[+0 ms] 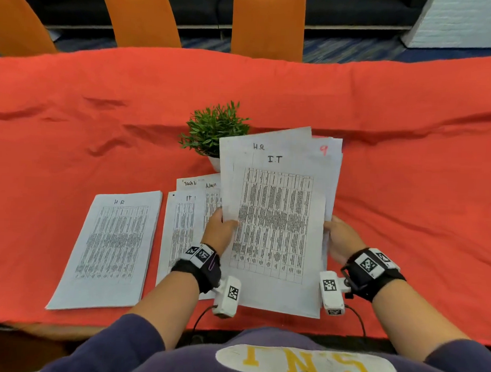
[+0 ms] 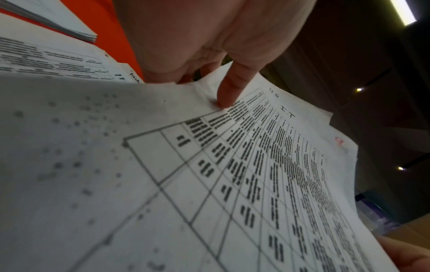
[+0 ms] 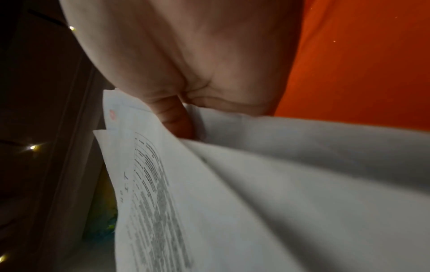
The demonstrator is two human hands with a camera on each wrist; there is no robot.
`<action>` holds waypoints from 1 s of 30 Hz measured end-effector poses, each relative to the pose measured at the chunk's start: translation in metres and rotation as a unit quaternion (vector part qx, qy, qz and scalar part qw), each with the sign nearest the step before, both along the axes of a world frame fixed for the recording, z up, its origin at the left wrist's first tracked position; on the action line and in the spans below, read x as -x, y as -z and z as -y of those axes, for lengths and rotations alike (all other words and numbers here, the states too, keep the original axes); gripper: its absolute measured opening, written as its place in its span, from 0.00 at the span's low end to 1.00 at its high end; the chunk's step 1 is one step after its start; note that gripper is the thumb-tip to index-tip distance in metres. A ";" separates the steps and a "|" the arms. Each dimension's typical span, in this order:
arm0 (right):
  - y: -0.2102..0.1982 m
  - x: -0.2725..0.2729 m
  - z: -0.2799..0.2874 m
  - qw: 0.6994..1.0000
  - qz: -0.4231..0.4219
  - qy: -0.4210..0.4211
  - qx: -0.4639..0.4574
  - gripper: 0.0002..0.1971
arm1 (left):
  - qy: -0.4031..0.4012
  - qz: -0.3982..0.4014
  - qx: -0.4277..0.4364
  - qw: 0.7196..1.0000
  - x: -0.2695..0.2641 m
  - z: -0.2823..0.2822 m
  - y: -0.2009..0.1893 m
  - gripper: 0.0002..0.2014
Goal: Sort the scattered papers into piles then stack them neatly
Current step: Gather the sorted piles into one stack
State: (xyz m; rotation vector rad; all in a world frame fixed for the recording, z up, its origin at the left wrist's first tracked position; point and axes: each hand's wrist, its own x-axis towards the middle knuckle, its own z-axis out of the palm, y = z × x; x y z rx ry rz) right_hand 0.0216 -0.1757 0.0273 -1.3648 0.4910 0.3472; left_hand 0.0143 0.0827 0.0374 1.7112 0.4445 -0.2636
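I hold a loose bundle of printed sheets [image 1: 279,215] above the table; its top sheet is marked "I.T", the one behind it "H.R". My left hand [image 1: 219,229] pinches the left edge of the top sheet [image 2: 232,165], thumb [image 2: 229,92] on its face. My right hand [image 1: 341,238] grips the bundle's right edge [image 3: 256,184], a finger tucked between sheets. On the cloth lie an "H.R" pile [image 1: 111,248] at the left and, beside it, overlapping sheets marked "IT" [image 1: 181,228] and "Admin" [image 1: 210,195].
A small potted green plant [image 1: 213,129] stands just behind the held bundle. The red cloth [image 1: 406,163] covers the whole table and is wrinkled. Three orange chairs [image 1: 268,22] stand along the far edge.
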 end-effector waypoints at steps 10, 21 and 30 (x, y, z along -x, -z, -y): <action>0.008 0.000 -0.011 0.996 -0.027 -0.079 -0.021 0.25 | 0.014 -0.033 -0.023 0.999 0.004 -0.006 0.023 0.21; 0.018 -0.005 -0.004 0.965 0.025 -0.082 0.246 0.16 | 0.002 -0.130 -0.344 0.930 -0.011 -0.034 0.072 0.22; 0.031 -0.010 0.020 0.967 -0.007 -0.057 0.249 0.18 | -0.031 -0.177 -0.292 0.940 -0.018 -0.059 0.097 0.25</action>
